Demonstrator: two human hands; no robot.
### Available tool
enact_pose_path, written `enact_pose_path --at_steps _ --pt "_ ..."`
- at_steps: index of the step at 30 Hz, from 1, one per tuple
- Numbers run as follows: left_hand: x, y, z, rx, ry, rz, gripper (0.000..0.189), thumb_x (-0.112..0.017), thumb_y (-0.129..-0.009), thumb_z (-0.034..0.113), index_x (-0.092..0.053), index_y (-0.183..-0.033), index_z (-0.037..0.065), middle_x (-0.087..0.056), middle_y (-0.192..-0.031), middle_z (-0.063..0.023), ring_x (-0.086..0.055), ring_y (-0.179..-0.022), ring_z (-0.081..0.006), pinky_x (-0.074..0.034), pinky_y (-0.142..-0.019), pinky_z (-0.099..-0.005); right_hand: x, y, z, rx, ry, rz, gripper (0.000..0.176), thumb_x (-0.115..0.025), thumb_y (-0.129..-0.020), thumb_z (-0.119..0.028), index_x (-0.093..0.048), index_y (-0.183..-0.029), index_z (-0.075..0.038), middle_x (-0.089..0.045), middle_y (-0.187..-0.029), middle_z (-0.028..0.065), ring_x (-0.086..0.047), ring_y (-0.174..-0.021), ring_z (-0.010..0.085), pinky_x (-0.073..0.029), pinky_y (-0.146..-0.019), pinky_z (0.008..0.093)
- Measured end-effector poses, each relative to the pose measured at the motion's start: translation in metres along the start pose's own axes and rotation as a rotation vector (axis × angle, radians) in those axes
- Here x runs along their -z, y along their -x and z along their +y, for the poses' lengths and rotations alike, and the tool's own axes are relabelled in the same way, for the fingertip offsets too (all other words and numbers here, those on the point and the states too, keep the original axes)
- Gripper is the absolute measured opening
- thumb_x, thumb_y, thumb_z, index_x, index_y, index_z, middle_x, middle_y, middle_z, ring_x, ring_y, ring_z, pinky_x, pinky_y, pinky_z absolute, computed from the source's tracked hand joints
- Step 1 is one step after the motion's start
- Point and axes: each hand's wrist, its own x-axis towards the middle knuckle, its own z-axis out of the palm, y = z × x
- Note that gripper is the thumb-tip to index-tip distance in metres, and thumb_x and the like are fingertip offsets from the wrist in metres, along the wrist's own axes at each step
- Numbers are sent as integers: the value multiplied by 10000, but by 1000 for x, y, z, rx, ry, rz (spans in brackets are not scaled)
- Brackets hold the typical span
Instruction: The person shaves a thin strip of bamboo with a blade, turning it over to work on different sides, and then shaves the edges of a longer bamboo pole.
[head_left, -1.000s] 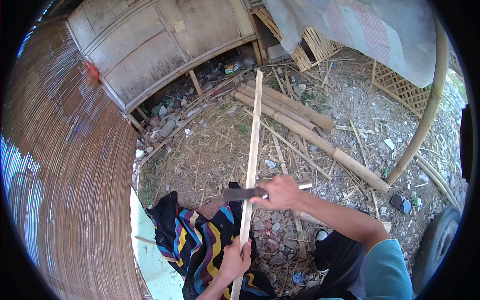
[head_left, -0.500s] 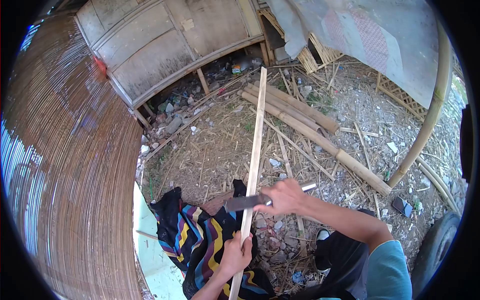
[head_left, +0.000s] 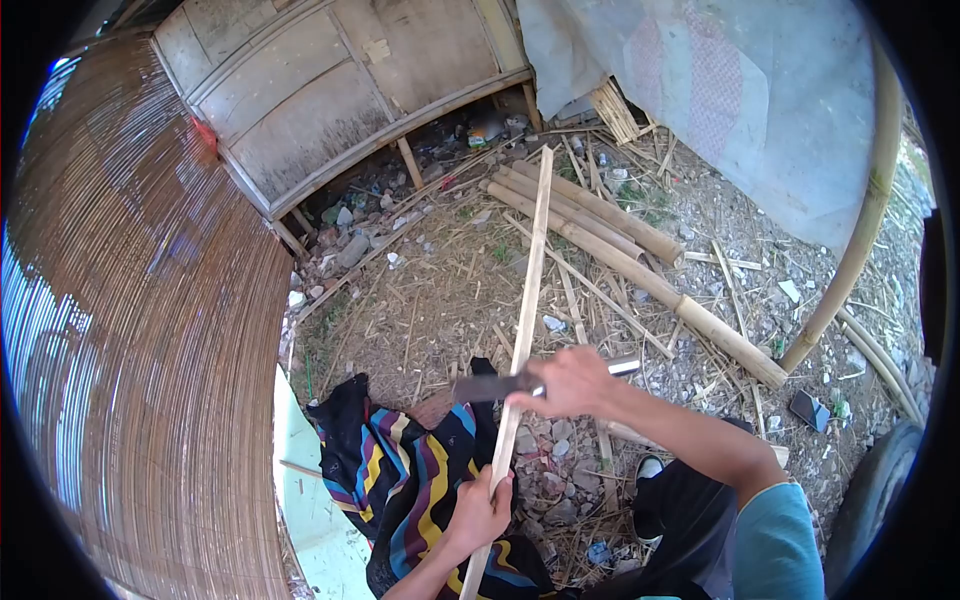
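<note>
A long, pale bamboo strip (head_left: 533, 290) slants up and away from me, its far end above the ground. Around its lower part my left hand (head_left: 480, 512) is closed. My right hand (head_left: 570, 382) grips a knife (head_left: 488, 388) with a broad dark blade and a shiny handle end. The blade lies across the strip, pointing left; whether its edge bites into the bamboo cannot be made out. Beneath the strip, a striped dark cloth (head_left: 420, 470) with yellow, purple and blue bands covers what lies near my legs.
Several bamboo poles (head_left: 640, 265) lie on the littered ground ahead. A woven bamboo screen (head_left: 150, 330) stands at left, a panelled wall (head_left: 330, 90) at the back. A plastic sheet (head_left: 740, 110) hangs upper right near a bent bamboo pole (head_left: 850, 260). A tyre (head_left: 875, 500) sits lower right.
The bamboo strip's far end has shifted slightly right and down in view. My right hand and the knife have moved slightly up the strip. The plastic sheet hangs lower.
</note>
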Motion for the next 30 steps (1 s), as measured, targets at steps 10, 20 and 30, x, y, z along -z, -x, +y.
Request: enact_pose_path --at_steps 10,20,30 --pt "-7 -2 -9 11 109 -56 134 -521 -901 97 -542 -959 -22 -565 -578 -40 -563 -474 -103 -432 -444 -257 7 -1 29 -256 -66 -48 766 -362 -837 -706 -688 -860 -13 -597 -572 217 -649 -588 353 -530 -541 448" --pt "-6 3 6 -120 -9 17 103 -539 -871 59 -553 -906 -37 -555 -542 -117 -589 -445 -231 -439 -436 -318 13 -31 79 -456 -159 76 790 -315 -850 -711 -674 -890 -7 -570 -518 155 -615 -499 320 -498 -465 440" --pt "-6 -4 -2 -69 46 -22 102 -531 -871 47 -555 -937 -28 -561 -567 -62 -559 -441 -150 -426 -439 -282 8 -4 39 -191 -61 -31 746 -360 -834 -711 -695 -886 -47 -581 -542 176 -643 -577 337 -521 -532 451"
